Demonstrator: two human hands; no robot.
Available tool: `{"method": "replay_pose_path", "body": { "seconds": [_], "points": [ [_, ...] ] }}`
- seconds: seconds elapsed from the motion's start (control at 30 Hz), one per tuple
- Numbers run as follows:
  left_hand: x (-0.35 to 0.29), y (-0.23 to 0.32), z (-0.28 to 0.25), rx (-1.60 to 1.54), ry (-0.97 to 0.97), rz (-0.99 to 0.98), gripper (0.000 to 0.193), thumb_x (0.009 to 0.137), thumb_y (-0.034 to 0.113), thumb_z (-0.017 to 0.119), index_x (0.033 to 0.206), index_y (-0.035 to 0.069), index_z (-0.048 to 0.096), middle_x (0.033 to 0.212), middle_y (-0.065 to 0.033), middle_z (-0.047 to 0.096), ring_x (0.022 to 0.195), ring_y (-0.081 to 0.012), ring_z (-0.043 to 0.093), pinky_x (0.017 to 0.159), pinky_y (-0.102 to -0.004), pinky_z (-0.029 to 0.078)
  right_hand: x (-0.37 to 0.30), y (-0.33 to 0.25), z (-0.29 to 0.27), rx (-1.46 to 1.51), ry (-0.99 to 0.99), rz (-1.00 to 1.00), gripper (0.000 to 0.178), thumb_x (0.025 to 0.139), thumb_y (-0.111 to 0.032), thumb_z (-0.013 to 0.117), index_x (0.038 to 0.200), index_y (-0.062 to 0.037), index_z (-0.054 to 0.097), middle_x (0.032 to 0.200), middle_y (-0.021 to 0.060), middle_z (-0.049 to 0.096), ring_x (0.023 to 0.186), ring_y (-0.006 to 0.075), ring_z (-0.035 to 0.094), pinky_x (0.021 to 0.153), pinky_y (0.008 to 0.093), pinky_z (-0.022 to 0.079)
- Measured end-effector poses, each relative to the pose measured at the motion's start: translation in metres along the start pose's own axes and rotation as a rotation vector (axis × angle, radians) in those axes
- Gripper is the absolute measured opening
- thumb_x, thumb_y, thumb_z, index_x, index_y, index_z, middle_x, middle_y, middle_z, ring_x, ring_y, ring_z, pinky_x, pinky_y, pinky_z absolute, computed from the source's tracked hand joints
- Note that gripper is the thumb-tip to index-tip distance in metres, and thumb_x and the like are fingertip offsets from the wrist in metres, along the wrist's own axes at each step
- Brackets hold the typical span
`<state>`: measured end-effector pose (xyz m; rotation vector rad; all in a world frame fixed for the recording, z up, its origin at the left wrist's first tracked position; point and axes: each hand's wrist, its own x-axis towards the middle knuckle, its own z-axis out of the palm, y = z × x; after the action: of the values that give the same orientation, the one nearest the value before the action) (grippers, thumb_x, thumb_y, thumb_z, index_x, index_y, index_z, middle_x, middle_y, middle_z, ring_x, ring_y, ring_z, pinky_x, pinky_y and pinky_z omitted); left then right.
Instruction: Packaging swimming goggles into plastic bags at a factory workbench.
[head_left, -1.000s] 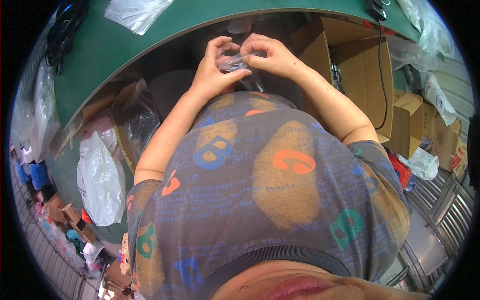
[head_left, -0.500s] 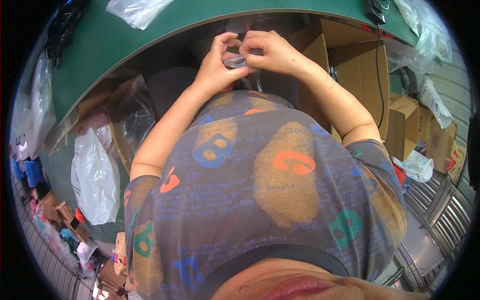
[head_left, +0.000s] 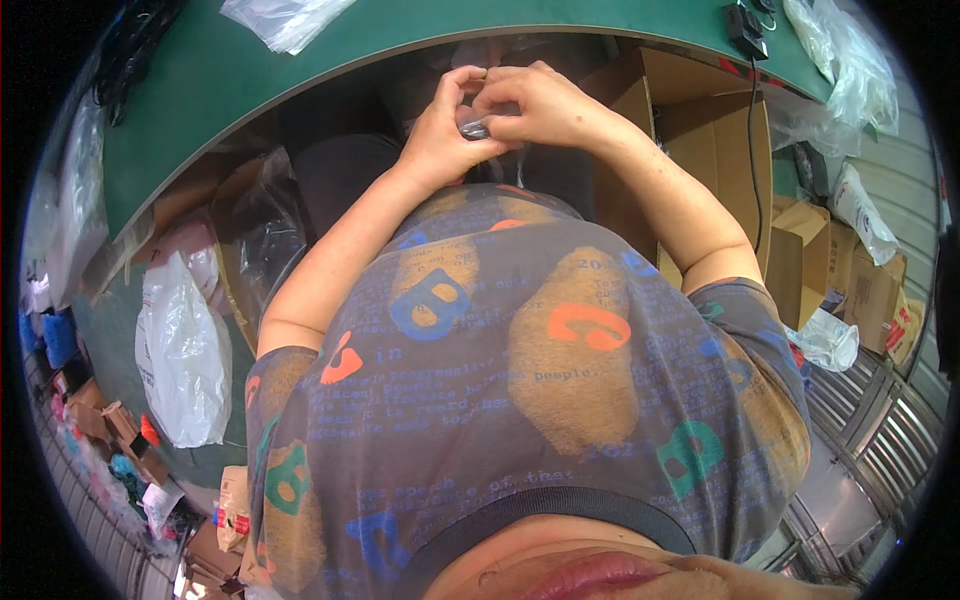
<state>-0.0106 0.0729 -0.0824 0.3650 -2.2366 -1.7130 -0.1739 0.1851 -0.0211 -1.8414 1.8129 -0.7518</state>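
Left hand [head_left: 440, 135] curls around clear plastic [head_left: 473, 129] just beyond the printed shirt [head_left: 480, 340]; right hand [head_left: 545, 105] pinches it. Shirt lettering legible, white bag [head_left: 185, 355] print faint. Black cable [head_left: 756, 140] hangs before open cardboard box [head_left: 710, 150].

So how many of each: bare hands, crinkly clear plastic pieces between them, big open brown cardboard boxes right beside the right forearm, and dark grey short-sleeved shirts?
Bare hands, left hand and right hand: 2
Crinkly clear plastic piece between them: 1
Big open brown cardboard box beside the right forearm: 1
Dark grey short-sleeved shirt: 1
Total: 5
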Motion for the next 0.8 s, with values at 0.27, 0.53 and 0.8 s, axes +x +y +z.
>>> {"method": "replay_pose_path", "body": {
  "seconds": [0.27,0.53,0.8],
  "points": [
    [-0.004,0.005,0.001,-0.023,0.016,-0.021,0.112,0.071,0.019,0.092,0.157,0.012,0.021,0.142,-0.0166,0.052,0.119,-0.0276,0.065,0.101,-0.0395,0.053,0.004,-0.001,0.000,-0.053,-0.080,0.041,0.023,0.079,-0.017,0.068,0.095,-0.0039,0.076,0.104,0.0114,0.072,0.082,0.0304,0.072,0.073,0.0379,0.057],
    [-0.002,0.010,0.004,-0.001,0.016,-0.033,0.126,0.069,0.017,0.094,0.162,0.013,0.010,0.144,-0.0203,0.051,0.126,-0.0324,0.061,0.107,-0.0445,0.051,0.008,-0.005,-0.002,-0.017,-0.058,0.033,0.022,0.079,-0.021,0.067,0.091,-0.0048,0.077,0.121,0.0107,0.072,0.079,0.0307,0.073,0.074,0.0381,0.058],
    [-0.003,0.004,0.008,0.056,0.023,0.052,0.127,0.070,0.020,0.094,0.162,0.012,0.008,0.143,-0.0202,0.053,0.123,-0.0319,0.063,0.107,-0.0421,0.050,0.017,-0.009,0.006,-0.066,-0.170,0.114,0.023,0.076,-0.028,0.067,0.075,-0.0056,0.073,0.087,0.0117,0.073,0.073,0.0302,0.070,0.069,0.0400,0.056]
  ]
}}
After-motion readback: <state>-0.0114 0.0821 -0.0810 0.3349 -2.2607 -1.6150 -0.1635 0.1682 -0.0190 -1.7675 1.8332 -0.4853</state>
